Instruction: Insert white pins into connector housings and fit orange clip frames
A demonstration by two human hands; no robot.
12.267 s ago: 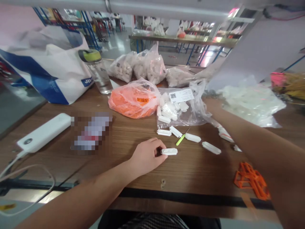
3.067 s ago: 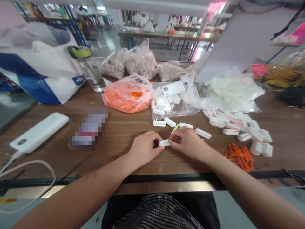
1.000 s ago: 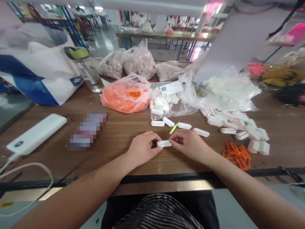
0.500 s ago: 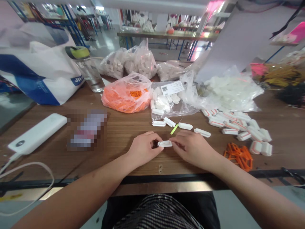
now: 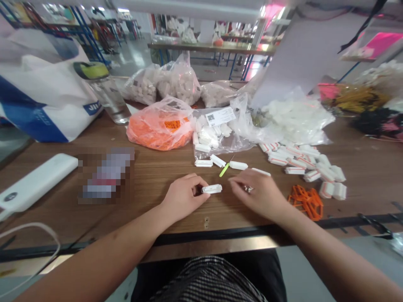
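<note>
My left hand (image 5: 184, 198) is closed in a pinch on the left end of a small white plastic piece (image 5: 212, 189), held just above the wooden table (image 5: 157, 180). My right hand (image 5: 258, 192) rests palm down just right of that piece, apart from it, fingers loosely stretched with nothing seen in them. Behind the hands lie a green stick (image 5: 224, 170) and three loose white pieces (image 5: 238, 165). A clear bag of white pieces (image 5: 217, 134) lies open further back.
An orange-filled bag (image 5: 157, 130) sits centre back, a pile of white pieces with orange bands (image 5: 302, 161) and orange plastic frames (image 5: 305, 202) to the right. On the left are a power bank (image 5: 31, 184), a water bottle (image 5: 103, 92) and a white-and-blue bag (image 5: 40, 100).
My right hand has let go of the white piece's right end and drawn slightly right. My left hand keeps its pinch. The camera view has shifted a little.
</note>
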